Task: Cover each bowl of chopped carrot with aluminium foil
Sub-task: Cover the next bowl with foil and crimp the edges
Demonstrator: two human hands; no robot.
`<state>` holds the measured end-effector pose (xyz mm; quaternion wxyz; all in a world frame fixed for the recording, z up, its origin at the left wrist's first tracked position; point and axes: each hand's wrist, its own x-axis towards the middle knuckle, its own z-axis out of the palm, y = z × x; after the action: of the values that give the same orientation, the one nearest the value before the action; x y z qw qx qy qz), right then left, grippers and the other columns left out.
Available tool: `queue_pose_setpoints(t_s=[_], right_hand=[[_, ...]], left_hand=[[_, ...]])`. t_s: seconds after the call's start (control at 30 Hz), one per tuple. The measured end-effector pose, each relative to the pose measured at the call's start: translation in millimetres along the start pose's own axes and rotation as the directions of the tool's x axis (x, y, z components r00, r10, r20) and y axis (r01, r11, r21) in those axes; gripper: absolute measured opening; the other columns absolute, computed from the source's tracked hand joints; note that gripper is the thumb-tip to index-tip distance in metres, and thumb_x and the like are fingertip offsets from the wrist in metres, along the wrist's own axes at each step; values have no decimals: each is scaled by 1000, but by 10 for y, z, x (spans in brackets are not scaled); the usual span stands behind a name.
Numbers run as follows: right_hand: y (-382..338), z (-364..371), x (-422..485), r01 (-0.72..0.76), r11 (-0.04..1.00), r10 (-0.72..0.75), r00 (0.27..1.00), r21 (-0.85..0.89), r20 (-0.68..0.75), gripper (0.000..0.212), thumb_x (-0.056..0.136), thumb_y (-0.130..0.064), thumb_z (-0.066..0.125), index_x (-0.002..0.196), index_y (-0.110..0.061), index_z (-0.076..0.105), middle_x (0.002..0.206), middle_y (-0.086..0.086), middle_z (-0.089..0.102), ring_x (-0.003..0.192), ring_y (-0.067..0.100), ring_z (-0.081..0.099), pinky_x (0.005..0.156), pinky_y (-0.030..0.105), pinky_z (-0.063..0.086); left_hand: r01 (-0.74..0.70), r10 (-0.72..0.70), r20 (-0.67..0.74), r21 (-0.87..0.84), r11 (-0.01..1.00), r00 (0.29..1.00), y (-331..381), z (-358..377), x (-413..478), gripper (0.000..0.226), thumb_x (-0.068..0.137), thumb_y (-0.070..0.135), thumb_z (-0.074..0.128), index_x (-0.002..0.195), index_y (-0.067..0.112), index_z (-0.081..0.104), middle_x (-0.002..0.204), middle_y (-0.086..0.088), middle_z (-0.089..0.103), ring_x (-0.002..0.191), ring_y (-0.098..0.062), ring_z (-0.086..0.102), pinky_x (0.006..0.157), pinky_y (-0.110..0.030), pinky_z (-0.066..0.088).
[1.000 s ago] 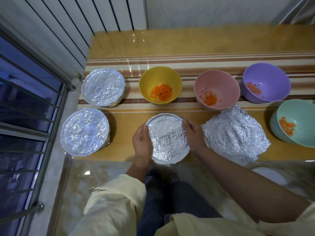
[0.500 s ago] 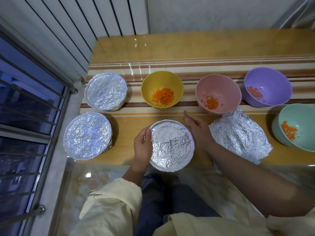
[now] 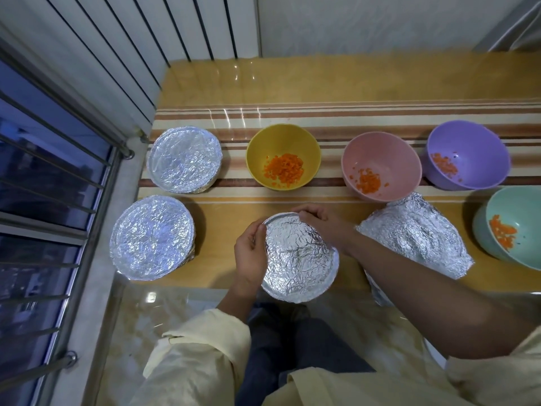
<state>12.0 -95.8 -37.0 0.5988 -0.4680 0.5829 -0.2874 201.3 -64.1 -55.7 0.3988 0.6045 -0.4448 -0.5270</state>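
Count: 7 bowls on the table point(image 3: 322, 80), 3 foil-covered and 4 sitting open, plus 1 loose foil sheet point(image 3: 415, 238) and 2 hands.

Centre covered bowl point(image 3: 301, 259) is sitting at the near table edge, right in front of the person. Left hand point(image 3: 250, 253) is gripping its rim at 9 o'clock, fingers point(image 3: 259, 230) curled round the foil edge. Right hand point(image 3: 319, 218) is reaching over to 12–1 o'clock, fingers point(image 3: 307, 212) curled down and clamped on the foil at the far rim. Both hands are touching the bowl.

The foil on it is looking heavily crinkled and dished slightly inward, with the rim line showing clearly all round. No contents are showing through.

From the centre bowl:
- front-left covered bowl point(image 3: 152, 237) is sitting at 9 o'clock, well apart
- back-left covered bowl point(image 3: 185, 159) at 10 o'clock
- yellow bowl point(image 3: 257, 153) at 12, holding chopped carrot point(image 3: 282, 169)
- pink bowl point(image 3: 380, 150) at 1, holding carrot
- purple bowl point(image 3: 468, 148) at 2, holding carrot
- teal bowl point(image 3: 521, 209) at 3, holding carrot and partly cut off by the frame edge

The loose foil sheet is lying crumpled at 3 o'clock, between the centre bowl and the teal bowl, with the right forearm crossing its near corner.
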Motion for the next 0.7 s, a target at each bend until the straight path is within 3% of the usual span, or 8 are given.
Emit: queue_pose_setpoints(t_s=[0.17,0.27,0.37,0.47,0.6,0.7], right_hand=[[-167,-99,41,65,989,-57,997,-135,61,28,96,-22,57,122,-29,64,114,-14,66,105,1,61,90,21,47],[-244,-18,112,130,967,-107,988,-221,112,26,95,-14,58,119,-20,67,103,-12,68,92,-4,61,81,14,47],[-182,53,131,161,958,-145,986,-238,84,24,94,-10,57,104,-27,71,87,1,71,75,11,60,69,26,46],[-131,74,135,177,952,-173,984,-249,40,32,94,-11,58,91,-41,67,84,14,69,66,31,55,63,33,42],[-150,51,138,169,952,-155,985,-254,73,23,94,-9,57,99,-27,70,81,7,70,67,9,55,63,25,42],[-262,3,129,178,956,-148,979,-232,140,30,94,-6,57,122,-13,64,111,-5,67,89,-11,60,80,13,46]], left_hand=[[21,-21,20,-18,1000,1000,32,-16,4,27,105,11,45,116,13,70,111,-5,74,111,-24,67,103,-49,49],[18,-17,31,-27,999,999,58,-14,7,29,105,11,45,112,22,71,110,-4,74,110,-23,67,103,-48,50],[-16,17,34,-3,1000,999,67,-17,8,28,103,15,46,110,27,71,109,-1,75,109,-20,67,102,-47,50],[-23,23,37,6,1000,999,53,-18,20,26,101,18,47,111,22,71,109,-1,75,109,-19,68,102,-45,50],[-12,12,52,7,1000,999,55,-29,16,27,104,11,47,113,19,71,110,-1,75,109,-18,68,101,-39,51],[35,-36,60,18,999,998,93,-35,22,25,104,11,49,112,20,70,109,2,74,108,-12,67,98,-29,50]])
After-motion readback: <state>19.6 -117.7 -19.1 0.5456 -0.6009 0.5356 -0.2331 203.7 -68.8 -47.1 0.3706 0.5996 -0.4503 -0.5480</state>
